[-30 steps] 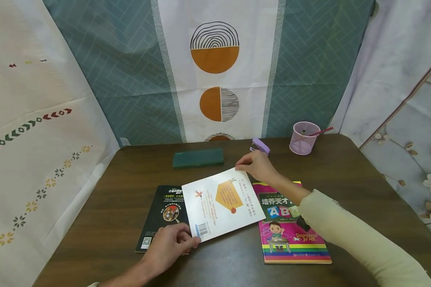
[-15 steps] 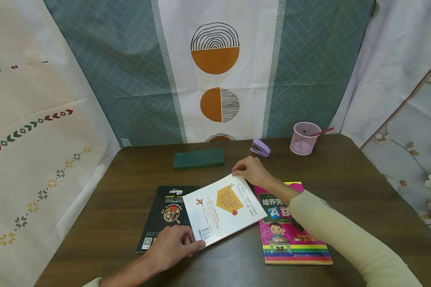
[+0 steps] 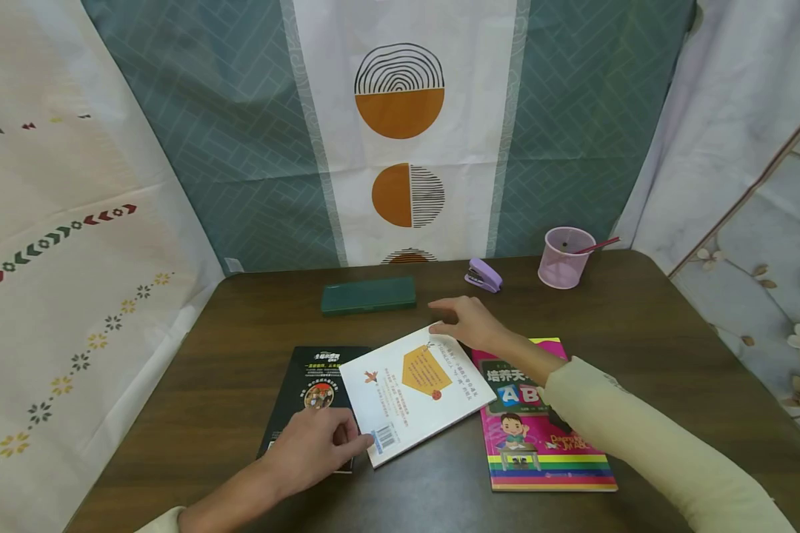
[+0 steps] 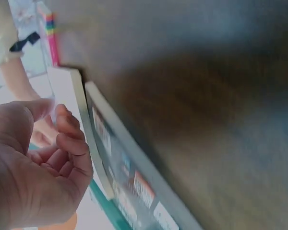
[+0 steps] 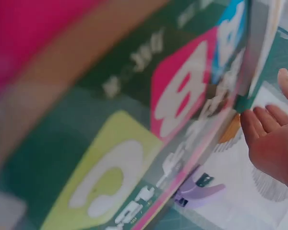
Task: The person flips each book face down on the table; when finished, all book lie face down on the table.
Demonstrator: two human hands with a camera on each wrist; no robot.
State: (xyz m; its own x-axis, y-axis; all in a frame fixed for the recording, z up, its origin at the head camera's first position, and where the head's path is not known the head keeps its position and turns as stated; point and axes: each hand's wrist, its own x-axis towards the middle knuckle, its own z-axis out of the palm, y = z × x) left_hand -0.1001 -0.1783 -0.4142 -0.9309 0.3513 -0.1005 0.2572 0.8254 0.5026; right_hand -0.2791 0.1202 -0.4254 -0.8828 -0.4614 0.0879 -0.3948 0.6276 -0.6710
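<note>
A white book point(image 3: 412, 392) with an orange panel and a barcode lies tilted, its left part over a black book point(image 3: 307, 377). Its right edge meets a pink ABC book point(image 3: 547, 463). My left hand point(image 3: 316, 448) is at the white book's lower left corner, above the black book. In the left wrist view, its loosely curled fingers point(image 4: 74, 148) hold nothing. My right hand point(image 3: 470, 323) hovers at the white book's top corner with thumb and fingers spread apart. From the right wrist view, the right hand point(image 5: 273, 143) shows relaxed fingers with nothing gripped.
A dark green flat case point(image 3: 369, 295) lies behind the books. Right of it sit a purple stapler point(image 3: 483, 275) and a pink mesh cup point(image 3: 563, 259) holding a red stick-like item. Patterned cloths hang behind and beside the brown table point(image 3: 227, 333).
The white book has shifted slightly toward me and come down onto the other books. Both hands have let go of it; the right fingers have spread and the left hand has drawn back slightly.
</note>
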